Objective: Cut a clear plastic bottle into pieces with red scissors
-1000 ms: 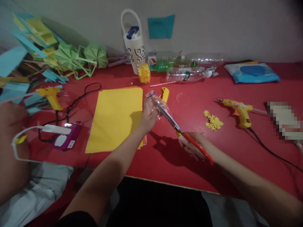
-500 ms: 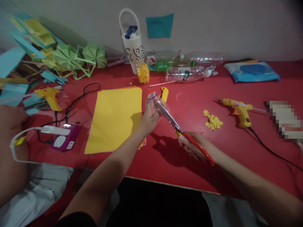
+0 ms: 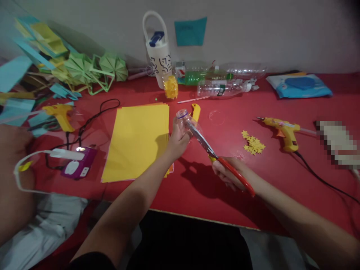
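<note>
My left hand (image 3: 180, 138) is closed around the clear plastic bottle top (image 3: 182, 114), whose neck points up and away from me. In my right hand (image 3: 229, 173) are large scissors (image 3: 237, 176) with red handles. Their blades lie along the bottle piece, at its near right side; whether they bite into the plastic I cannot tell. Just behind the bottle piece is a yellow utility knife (image 3: 195, 112). Yellow paper sheets (image 3: 137, 142) lie stacked to the left of my left hand.
Small yellow stars (image 3: 254, 145) and a glue gun (image 3: 284, 129) lie to the right. Clear bottles (image 3: 222, 88), a white tumbler (image 3: 159, 56) and a wipes pack (image 3: 299, 85) stand along the wall. At left are another glue gun (image 3: 60, 112), a purple power block (image 3: 80, 163) and someone's arm (image 3: 15, 176).
Almost nothing differs. Both hands keep their hold on the bottle top and the scissors, and the view has shifted very slightly.
</note>
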`<state>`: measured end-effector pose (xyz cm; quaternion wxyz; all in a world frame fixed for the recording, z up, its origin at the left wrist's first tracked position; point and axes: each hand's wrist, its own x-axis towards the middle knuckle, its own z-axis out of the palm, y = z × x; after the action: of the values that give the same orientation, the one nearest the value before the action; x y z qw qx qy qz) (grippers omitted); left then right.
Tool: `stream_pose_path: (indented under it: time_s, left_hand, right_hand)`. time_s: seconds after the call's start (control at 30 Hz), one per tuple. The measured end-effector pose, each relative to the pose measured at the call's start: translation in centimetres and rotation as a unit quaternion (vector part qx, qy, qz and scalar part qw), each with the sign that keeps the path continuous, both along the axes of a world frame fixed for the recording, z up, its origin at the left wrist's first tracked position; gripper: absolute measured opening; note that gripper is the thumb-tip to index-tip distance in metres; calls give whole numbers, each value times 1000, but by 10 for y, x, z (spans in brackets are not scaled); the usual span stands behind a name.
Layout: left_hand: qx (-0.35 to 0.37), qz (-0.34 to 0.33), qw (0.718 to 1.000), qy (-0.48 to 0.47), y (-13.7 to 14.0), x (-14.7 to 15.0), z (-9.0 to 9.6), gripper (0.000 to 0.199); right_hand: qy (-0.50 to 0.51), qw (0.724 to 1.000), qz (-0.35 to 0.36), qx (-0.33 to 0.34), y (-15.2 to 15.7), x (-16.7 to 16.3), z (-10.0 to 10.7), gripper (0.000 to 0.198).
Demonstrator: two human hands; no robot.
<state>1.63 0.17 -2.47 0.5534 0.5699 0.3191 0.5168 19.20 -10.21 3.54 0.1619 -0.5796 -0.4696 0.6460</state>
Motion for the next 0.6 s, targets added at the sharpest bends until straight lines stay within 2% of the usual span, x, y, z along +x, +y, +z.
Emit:
stream_pose_path:
  time_s: [0.23, 0.37, 0.6]
  left_hand:
    - [-8, 1, 1000, 12, -3, 0, 4, 51]
    - [-2, 0, 1000, 10, -3, 0, 5, 47]
    - [-11, 10, 1000, 27, 1, 1, -2, 58]
  right_hand:
    - [15, 1000, 0, 13, -1, 2, -2, 54]
    - [-12, 1000, -6, 1, -1, 1, 1, 55]
    - [-44, 999, 1, 14, 0, -3, 5, 55]
